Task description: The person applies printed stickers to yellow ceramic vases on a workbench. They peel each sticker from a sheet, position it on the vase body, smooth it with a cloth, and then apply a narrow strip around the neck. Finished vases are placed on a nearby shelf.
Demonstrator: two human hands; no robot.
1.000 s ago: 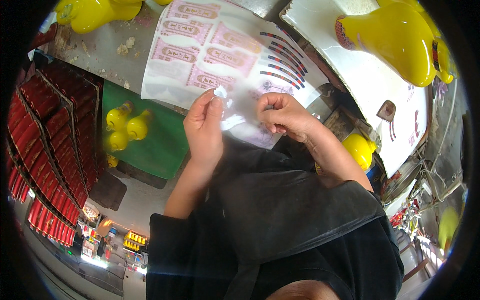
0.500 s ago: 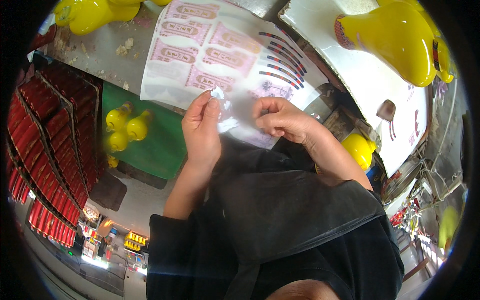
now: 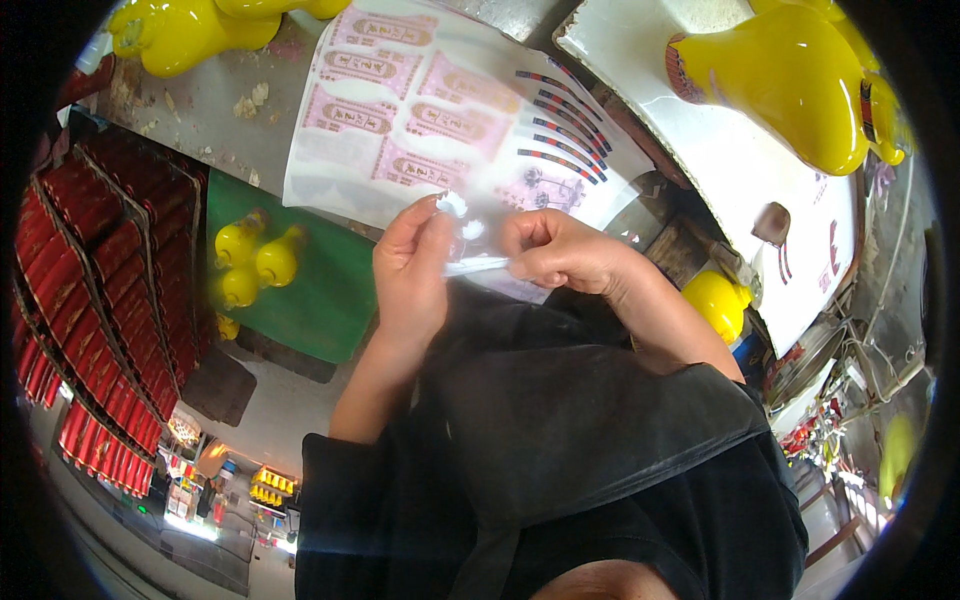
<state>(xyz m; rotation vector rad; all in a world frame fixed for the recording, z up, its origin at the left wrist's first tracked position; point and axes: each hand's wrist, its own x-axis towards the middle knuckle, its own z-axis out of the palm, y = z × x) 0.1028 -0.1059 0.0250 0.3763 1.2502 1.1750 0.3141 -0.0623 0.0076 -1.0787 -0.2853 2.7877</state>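
Observation:
My left hand [image 3: 413, 262] pinches a thin clear film decal [image 3: 472, 231] by its left side, between thumb and fingers. White flower shapes and a white strip along the lower edge show on the film. On its right side my right hand [image 3: 565, 252] is closed, thumb against bent fingers, at the end of the white strip. Behind the hands lies a large sheet of printed decals [image 3: 455, 120], with pink and gold label shapes, dark curved bands and purple flower prints. The fingertips of the right hand are partly blurred.
A glossy yellow bottle-shaped vessel [image 3: 785, 90] lies on a white-topped surface [image 3: 640, 70] at right; others [image 3: 200, 40] sit at upper left. Smaller-looking yellow vessels [image 3: 238, 286] stand over a green surface [image 3: 325, 300]. Red slatted racks [image 3: 105, 330] fill the left side.
My right hand has come to the film and closed at its right end. The film, crumpled before, is now spread between both hands, its white flowers and strip showing plainly.

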